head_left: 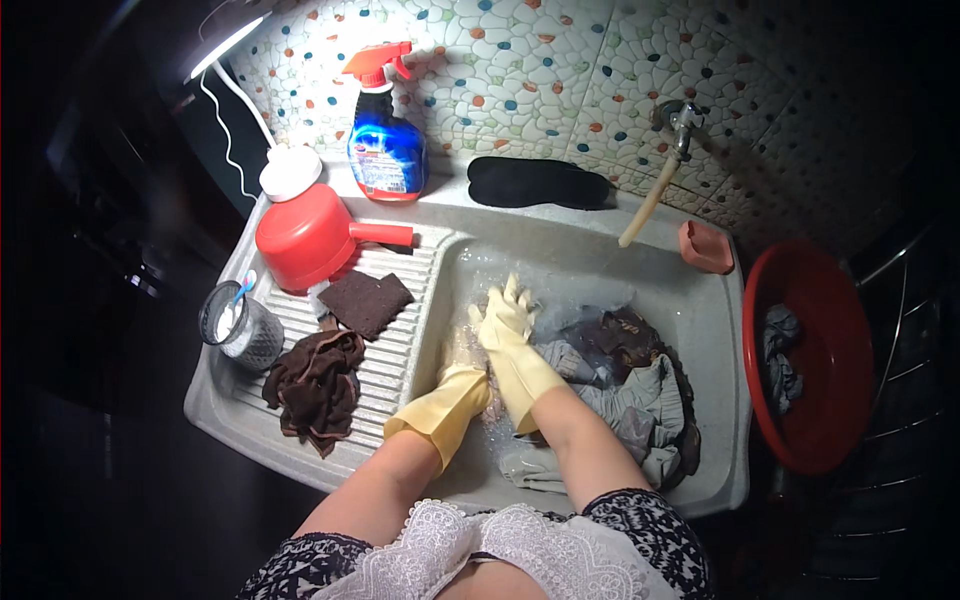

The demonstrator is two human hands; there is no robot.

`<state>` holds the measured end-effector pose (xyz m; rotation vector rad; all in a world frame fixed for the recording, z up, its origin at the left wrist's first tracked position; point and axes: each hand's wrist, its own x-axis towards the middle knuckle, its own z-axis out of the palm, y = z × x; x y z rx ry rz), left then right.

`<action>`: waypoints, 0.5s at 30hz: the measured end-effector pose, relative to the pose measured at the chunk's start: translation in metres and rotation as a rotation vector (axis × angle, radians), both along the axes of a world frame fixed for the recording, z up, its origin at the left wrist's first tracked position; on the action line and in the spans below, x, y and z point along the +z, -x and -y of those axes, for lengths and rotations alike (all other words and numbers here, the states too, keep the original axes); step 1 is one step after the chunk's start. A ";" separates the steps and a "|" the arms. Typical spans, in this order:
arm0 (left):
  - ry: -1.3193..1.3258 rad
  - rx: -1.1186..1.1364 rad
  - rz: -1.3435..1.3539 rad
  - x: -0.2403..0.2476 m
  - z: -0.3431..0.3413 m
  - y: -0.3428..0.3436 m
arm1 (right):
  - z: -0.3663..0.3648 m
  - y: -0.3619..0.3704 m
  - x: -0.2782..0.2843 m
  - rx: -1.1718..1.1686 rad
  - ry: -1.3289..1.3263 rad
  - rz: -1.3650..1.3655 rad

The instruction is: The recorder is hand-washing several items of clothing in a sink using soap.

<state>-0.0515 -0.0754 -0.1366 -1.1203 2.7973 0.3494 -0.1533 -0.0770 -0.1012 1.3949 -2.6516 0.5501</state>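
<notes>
Both my hands wear pale yellow rubber gloves and are inside a grey stone sink basin (690,320) that holds soapy water. My right hand (508,318) is at the basin's left part, its fingers stretched out and slightly apart, with no held thing visible. Just left of it and nearer to me, my left hand (462,372) reaches into the water; its fingers are hidden by suds and the other hand. To the right of my hands lies a heap of wet clothes, with a grey-green garment (655,400) and a dark brown cloth (625,338).
On the ribbed drainboard (385,365) at left sit a red dipper (305,235), a brown scouring pad (367,303), a crumpled brown cloth (318,385) and a mesh cup (250,335). Behind are a spray bottle (387,150), black insoles (535,184) and a tap (684,130). A red basin (840,350) stands right.
</notes>
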 end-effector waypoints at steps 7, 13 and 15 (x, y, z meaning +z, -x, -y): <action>-0.034 0.008 -0.090 -0.014 0.004 -0.008 | -0.105 -0.045 0.009 0.609 0.125 0.294; -0.024 0.020 -0.143 -0.029 -0.008 -0.014 | -0.076 -0.036 -0.036 0.204 0.111 0.262; -0.008 0.030 -0.151 -0.030 -0.010 -0.019 | -0.051 -0.022 -0.034 0.225 0.172 0.244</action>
